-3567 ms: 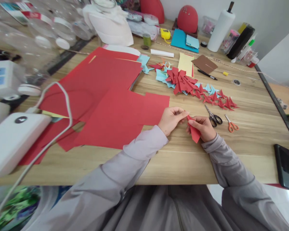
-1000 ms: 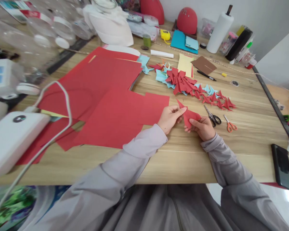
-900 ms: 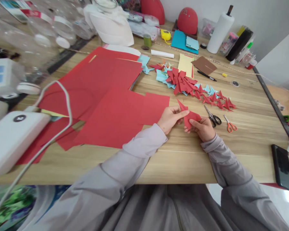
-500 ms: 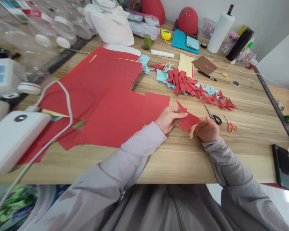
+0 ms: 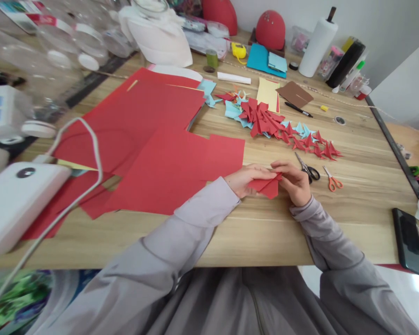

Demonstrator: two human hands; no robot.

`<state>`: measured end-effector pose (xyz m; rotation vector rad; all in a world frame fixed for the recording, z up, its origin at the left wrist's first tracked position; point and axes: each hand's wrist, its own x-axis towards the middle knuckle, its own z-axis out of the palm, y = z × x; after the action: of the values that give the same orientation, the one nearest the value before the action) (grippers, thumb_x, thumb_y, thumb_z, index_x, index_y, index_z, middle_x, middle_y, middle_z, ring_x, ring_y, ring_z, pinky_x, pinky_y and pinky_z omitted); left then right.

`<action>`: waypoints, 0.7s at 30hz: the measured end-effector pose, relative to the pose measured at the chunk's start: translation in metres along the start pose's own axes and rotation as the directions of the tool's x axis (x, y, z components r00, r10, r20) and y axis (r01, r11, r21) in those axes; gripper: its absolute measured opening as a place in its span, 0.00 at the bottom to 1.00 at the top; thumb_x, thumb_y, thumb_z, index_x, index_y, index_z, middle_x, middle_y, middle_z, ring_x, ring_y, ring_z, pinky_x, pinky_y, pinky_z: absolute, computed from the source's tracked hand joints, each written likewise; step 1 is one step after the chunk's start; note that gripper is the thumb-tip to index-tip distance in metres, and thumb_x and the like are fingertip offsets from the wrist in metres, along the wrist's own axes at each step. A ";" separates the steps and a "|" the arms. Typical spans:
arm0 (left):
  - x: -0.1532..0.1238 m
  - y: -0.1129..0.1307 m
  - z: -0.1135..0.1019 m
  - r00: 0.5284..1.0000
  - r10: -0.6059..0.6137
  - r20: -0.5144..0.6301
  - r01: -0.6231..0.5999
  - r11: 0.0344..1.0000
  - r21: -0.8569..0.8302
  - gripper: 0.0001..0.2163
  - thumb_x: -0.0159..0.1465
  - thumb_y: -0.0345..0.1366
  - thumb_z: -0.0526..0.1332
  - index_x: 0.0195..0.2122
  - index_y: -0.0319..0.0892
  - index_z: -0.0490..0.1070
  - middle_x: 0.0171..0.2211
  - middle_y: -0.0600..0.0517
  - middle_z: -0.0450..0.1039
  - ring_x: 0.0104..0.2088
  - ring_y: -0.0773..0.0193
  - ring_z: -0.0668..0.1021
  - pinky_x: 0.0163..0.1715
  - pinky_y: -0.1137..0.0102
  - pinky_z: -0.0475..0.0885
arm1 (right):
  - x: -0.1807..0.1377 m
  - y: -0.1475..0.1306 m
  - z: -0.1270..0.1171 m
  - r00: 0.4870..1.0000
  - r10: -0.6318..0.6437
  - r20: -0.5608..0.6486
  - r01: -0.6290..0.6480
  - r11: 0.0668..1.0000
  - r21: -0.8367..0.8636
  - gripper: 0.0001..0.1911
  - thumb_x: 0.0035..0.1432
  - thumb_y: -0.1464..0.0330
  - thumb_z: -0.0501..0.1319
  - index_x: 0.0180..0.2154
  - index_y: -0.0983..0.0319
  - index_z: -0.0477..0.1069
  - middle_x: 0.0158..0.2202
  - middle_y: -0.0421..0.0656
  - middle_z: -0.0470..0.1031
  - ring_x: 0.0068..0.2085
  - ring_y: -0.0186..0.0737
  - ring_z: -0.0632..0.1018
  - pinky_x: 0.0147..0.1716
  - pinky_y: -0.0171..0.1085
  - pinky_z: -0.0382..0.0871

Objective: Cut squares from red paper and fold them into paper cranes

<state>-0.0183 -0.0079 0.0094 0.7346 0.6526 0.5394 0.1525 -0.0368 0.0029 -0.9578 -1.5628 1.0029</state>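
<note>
Both hands hold a small folded red paper piece (image 5: 265,185) just above the wooden table (image 5: 265,232). My left hand (image 5: 244,179) grips its left side with fingers closed over the top. On the right, my right hand (image 5: 295,182) pinches the piece's upper edge. The piece lies nearly flat, its point toward me. Large red paper sheets (image 5: 153,139) lie directly left of the hands.
Black-handled scissors (image 5: 307,168) and orange-handled scissors (image 5: 331,179) lie just right of the hands. A pile of folded red and blue paper shapes (image 5: 275,125) sits behind. A phone (image 5: 409,242) lies at the right edge. A white device with a cable (image 5: 21,204) and clear bottles (image 5: 56,42) are left.
The red piece was turned from upright to nearly flat and pressed lower between the hands. My right hand shifted from under it to its top edge.
</note>
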 end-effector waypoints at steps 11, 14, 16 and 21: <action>0.000 0.011 -0.003 0.942 0.331 -0.056 -0.336 0.927 -0.165 0.09 0.50 0.28 0.64 0.34 0.35 0.75 0.32 0.46 0.78 0.34 0.61 0.80 0.37 0.67 0.75 | 0.000 0.006 -0.002 0.969 0.241 -0.056 -0.230 0.962 0.150 0.09 0.50 0.63 0.65 0.22 0.60 0.76 0.21 0.39 0.73 0.24 0.36 0.72 0.26 0.37 0.66; 0.000 0.009 -0.002 0.935 0.328 -0.139 -0.337 0.940 -0.052 0.11 0.47 0.33 0.70 0.31 0.35 0.75 0.29 0.47 0.78 0.29 0.64 0.79 0.31 0.69 0.75 | -0.001 0.005 -0.002 0.968 0.250 0.013 -0.250 0.961 0.122 0.09 0.49 0.65 0.66 0.20 0.61 0.74 0.20 0.39 0.73 0.23 0.35 0.72 0.26 0.36 0.65; 0.002 0.006 -0.002 0.923 0.329 -0.198 -0.333 0.943 0.016 0.13 0.43 0.32 0.73 0.29 0.34 0.74 0.26 0.49 0.77 0.27 0.66 0.78 0.29 0.70 0.74 | -0.001 0.004 -0.002 0.964 0.265 0.016 -0.266 0.959 0.103 0.10 0.49 0.64 0.66 0.20 0.61 0.74 0.20 0.39 0.73 0.23 0.34 0.72 0.26 0.36 0.66; 0.005 0.001 -0.002 0.870 0.432 -0.237 -0.414 0.902 0.123 0.13 0.42 0.34 0.74 0.26 0.35 0.74 0.25 0.51 0.76 0.26 0.66 0.77 0.32 0.68 0.74 | 0.002 0.000 0.002 0.952 0.306 -0.012 -0.301 0.941 0.156 0.12 0.49 0.59 0.67 0.30 0.61 0.74 0.24 0.39 0.76 0.23 0.35 0.75 0.27 0.37 0.71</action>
<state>-0.0164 -0.0029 0.0069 0.8876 0.7587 1.0375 0.1501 -0.0351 0.0032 -1.1246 -1.3102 1.2931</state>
